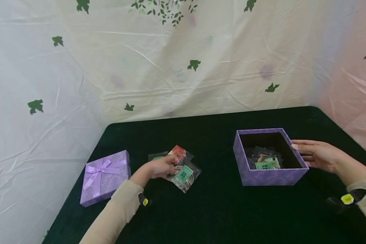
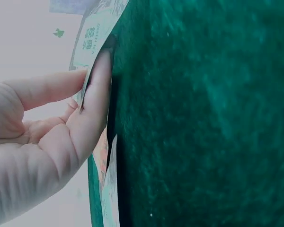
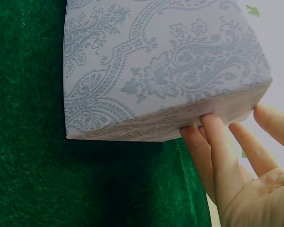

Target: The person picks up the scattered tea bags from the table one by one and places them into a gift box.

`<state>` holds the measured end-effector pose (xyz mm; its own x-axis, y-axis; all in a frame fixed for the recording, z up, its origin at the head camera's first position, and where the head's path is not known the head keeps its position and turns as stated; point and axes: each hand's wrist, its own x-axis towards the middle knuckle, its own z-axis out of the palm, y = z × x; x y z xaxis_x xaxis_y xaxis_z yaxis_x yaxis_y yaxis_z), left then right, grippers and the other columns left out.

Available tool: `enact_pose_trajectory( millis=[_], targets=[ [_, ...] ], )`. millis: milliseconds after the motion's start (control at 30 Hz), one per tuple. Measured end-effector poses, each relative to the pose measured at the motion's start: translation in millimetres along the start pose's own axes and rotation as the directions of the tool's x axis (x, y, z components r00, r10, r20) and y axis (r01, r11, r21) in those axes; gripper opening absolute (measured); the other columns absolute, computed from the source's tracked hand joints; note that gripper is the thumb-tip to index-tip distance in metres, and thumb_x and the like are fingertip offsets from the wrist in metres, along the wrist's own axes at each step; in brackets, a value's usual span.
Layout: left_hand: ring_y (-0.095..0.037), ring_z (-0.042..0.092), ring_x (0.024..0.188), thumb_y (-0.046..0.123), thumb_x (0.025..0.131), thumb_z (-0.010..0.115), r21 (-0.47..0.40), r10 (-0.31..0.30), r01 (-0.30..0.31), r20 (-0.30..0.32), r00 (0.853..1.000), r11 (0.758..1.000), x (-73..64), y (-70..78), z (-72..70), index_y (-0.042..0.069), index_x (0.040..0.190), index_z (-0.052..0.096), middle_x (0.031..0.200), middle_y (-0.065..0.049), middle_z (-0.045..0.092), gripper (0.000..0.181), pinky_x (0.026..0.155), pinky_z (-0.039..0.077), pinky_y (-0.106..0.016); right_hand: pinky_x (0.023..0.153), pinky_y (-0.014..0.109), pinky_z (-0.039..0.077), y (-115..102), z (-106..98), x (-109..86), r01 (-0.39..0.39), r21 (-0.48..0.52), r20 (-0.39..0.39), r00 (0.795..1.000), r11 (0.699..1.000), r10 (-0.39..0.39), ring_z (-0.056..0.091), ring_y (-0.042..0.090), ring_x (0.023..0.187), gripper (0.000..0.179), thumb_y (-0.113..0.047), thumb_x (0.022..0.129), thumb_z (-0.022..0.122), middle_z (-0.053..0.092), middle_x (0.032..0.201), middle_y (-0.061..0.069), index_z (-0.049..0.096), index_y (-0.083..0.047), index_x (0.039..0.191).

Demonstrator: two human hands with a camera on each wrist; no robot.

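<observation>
The left grip [image 1: 160, 167], a person's bare hand, is drawn into a narrow pinch on one flat clear packet [image 1: 184, 174] with a green label. In my left wrist view, the thumb lies on the label side and a finger behind, the packet tilted between them. The right grip [image 1: 324, 156], the other bare hand, is spread, its fingers nearly straight, with fingertips touching the outer side wall of one purple box [image 1: 271, 178].

I count at least three packets on the dark green tabletop [image 1: 213, 210], left of the box: the pinched one, a red-labelled packet [image 1: 179, 153] just beyond the left grip, and a third packet [image 1: 157, 157] with a green patch, partly covered. They overlap, so I cannot give a full number.

The box stands upright and topless at the right. Inside it, more packets [image 1: 268, 159] lie in a loose pile; one green label shows clearly, but I cannot count the pile.

One purple lid [image 1: 116, 179] with one ribbon bow [image 1: 103, 168] lies at the far left, beside the left forearm. I also count two dark wristbands [image 1: 144, 200], one per wrist. Beyond the tabletop hangs a pale cloth [image 1: 183, 84] with green leaf prints.
</observation>
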<state>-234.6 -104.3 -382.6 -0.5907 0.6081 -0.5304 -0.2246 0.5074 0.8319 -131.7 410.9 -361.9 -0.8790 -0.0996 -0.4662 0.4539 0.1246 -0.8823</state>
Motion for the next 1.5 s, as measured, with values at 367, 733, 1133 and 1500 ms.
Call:
enact_pose_trajectory(
  millis=[367, 733, 1133, 1500],
  targets=[
    [-0.021, 0.059, 0.098, 0.004, 0.092, 0.050, -0.123, 0.084, -0.088, -0.035, 0.996, 0.989, -6.1, 3.8, 24.0, 0.008, 0.123, 0.032, 0.115, -0.014, 0.054, 0.036, 0.086, 0.052, -0.034, 0.079, 0.030, 0.056, -1.8, 3.0, -2.9, 0.014, 0.008, 0.018, 1.000, 1.000, -0.014, 0.064, 0.009, 0.090, 0.029, -0.029, 0.101, 0.045, 0.067, 0.096, -0.016, 0.065, -0.047, 0.092],
    [-0.022, 0.057, 0.104, 0.003, 0.095, 0.048, -0.168, 0.160, -0.186, -0.157, 0.975, 0.968, -7.6, 9.6, 51.4, 0.007, 0.121, 0.034, 0.116, -0.016, 0.055, 0.031, 0.086, 0.050, -0.034, 0.078, 0.030, 0.056, -1.9, 4.2, -4.5, 0.020, 0.022, 0.009, 1.000, 1.000, -0.021, 0.065, 0.011, 0.089, 0.029, -0.028, 0.101, 0.045, 0.068, 0.095, -0.014, 0.065, -0.047, 0.092],
    [-0.030, 0.056, 0.114, 0.005, 0.097, 0.047, -0.161, 0.227, -0.272, -0.251, 0.941, 0.949, -6.4, 29.6, 73.3, 0.008, 0.137, 0.027, 0.131, -0.023, 0.050, 0.045, 0.096, 0.048, -0.045, 0.077, 0.030, 0.056, -2.6, 8.2, -5.5, 0.037, 0.011, -0.008, 0.999, 0.999, -0.037, 0.066, 0.010, 0.088, 0.028, -0.029, 0.101, 0.045, 0.067, 0.094, -0.015, 0.065, -0.047, 0.092],
    [-0.031, 0.057, 0.114, 0.003, 0.097, 0.047, -0.157, 0.274, -0.330, -0.297, 0.915, 0.931, -0.8, 58.7, 85.7, 0.010, 0.144, 0.016, 0.134, -0.022, 0.048, 0.057, 0.096, 0.049, -0.043, 0.077, 0.030, 0.056, -2.3, 7.8, -5.9, 0.038, 0.023, -0.004, 0.999, 0.999, -0.038, 0.066, 0.011, 0.088, 0.028, -0.028, 0.101, 0.046, 0.068, 0.094, -0.014, 0.066, -0.045, 0.091]
  ],
)
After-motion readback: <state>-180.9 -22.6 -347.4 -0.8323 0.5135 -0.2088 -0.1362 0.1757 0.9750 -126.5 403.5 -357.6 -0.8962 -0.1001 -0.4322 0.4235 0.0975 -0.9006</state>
